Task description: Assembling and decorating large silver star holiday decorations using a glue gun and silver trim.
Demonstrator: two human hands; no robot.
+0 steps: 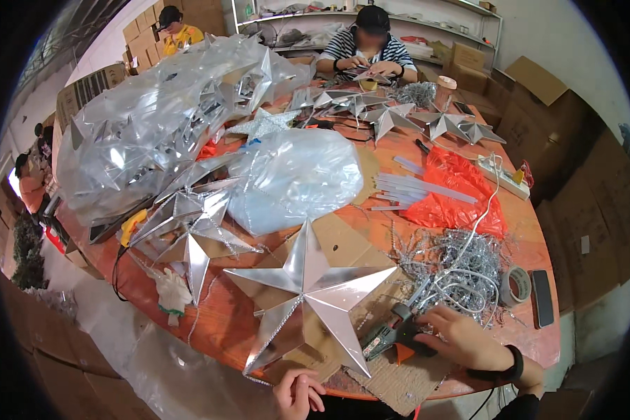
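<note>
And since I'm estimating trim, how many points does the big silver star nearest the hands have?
5 on the silver star: a top point, a left point, a right point, a lower-left point near the left hand, and a lower-right point. All visible.

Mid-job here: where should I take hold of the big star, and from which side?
Probably pinch the star by its lower-right arm, across the raised ridge, coming from the near left with the left hand. That arm tapers toward you and looks bare; a bead string runs along the lower-left one, and the glue gun lies just to the right.
</note>
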